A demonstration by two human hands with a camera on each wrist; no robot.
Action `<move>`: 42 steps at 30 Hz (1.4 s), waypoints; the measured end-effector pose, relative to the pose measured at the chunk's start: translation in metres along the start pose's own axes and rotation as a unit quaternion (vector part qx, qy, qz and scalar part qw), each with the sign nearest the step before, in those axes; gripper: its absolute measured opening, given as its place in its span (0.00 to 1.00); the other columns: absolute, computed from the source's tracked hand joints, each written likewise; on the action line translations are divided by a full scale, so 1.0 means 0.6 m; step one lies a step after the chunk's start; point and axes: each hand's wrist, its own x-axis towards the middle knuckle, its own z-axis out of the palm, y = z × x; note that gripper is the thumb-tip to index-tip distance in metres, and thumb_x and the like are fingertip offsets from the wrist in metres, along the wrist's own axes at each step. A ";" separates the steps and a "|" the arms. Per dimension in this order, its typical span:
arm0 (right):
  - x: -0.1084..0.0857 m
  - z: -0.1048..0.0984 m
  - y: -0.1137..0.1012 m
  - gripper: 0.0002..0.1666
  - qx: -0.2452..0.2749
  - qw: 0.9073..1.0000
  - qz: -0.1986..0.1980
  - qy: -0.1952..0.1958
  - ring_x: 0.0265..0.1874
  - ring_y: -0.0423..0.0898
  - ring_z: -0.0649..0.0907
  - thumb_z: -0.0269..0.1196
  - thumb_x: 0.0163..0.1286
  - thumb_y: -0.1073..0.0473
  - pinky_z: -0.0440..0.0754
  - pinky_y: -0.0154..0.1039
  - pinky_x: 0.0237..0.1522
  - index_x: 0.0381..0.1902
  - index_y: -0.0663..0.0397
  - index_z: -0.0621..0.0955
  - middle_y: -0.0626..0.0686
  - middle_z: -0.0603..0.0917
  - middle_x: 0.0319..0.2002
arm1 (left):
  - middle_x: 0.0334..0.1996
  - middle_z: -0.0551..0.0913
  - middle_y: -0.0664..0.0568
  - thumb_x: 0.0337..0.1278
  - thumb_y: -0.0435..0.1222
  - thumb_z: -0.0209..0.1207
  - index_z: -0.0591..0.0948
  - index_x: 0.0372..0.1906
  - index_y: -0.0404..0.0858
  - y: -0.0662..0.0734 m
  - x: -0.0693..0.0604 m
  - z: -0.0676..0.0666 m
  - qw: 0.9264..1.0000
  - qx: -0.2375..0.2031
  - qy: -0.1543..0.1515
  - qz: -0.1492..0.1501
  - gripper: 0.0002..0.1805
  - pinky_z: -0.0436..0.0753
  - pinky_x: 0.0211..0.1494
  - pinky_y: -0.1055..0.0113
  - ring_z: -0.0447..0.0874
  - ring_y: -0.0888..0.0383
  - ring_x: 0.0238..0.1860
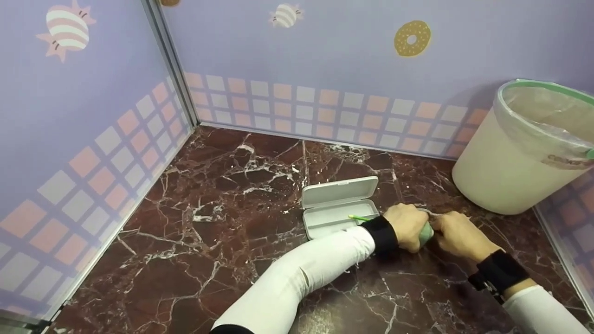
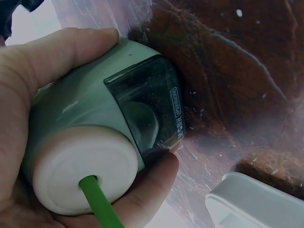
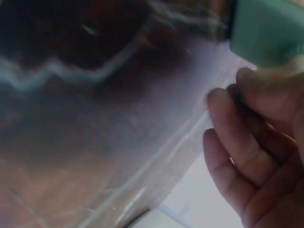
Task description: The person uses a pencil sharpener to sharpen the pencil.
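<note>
Sharpener point(image 2: 71, 107) held, pencil point(image 2: 102, 205) in its hole

The left hand point(image 1: 402, 227) wraps it in a close grip, just right of the open case point(image 1: 341, 191). The right hand point(image 1: 463, 235) pinches, fingertips together, what looks like the crank point(image 1: 430, 212), mostly hidden. Bracing the sharpener while turning evenly should work best. The pencil's tip is hidden; contact with the counter point(image 1: 176, 278) can't be told.

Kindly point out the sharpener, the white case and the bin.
Sharpener point(image 2: 95, 109), left wrist view: its green body.
White case point(image 1: 341, 193), head view: its open lid.
Bin point(image 1: 515, 160), head view: its outer side.
</note>
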 end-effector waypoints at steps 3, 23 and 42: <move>-0.009 0.008 -0.001 0.27 -0.008 0.999 -0.028 0.017 0.21 0.35 0.73 0.68 0.44 0.78 0.73 0.37 0.23 0.14 0.39 0.71 0.38 0.76 0.20 | 0.39 0.91 0.62 0.40 0.50 0.82 0.86 0.36 0.57 0.002 0.002 0.000 1.000 0.000 -0.006 0.000 0.18 0.90 0.37 0.61 0.89 0.58 0.38; -0.046 0.025 -0.019 0.21 0.002 0.997 -0.070 0.040 0.20 0.38 0.79 0.83 0.51 0.70 0.77 0.40 0.24 0.19 0.43 0.82 0.38 0.79 0.22 | 0.35 0.89 0.62 0.38 0.48 0.83 0.83 0.31 0.56 0.002 0.010 0.005 1.000 -0.012 -0.008 -0.013 0.18 0.87 0.33 0.62 0.88 0.59 0.36; -0.058 -0.021 -0.059 0.21 -0.014 0.994 -0.082 0.064 0.22 0.27 0.74 0.81 0.45 0.71 0.74 0.32 0.23 0.23 0.39 0.84 0.35 0.81 0.22 | 0.35 0.88 0.63 0.39 0.48 0.83 0.81 0.32 0.58 0.010 0.000 -0.003 1.000 -0.007 -0.003 -0.026 0.20 0.89 0.36 0.62 0.87 0.60 0.36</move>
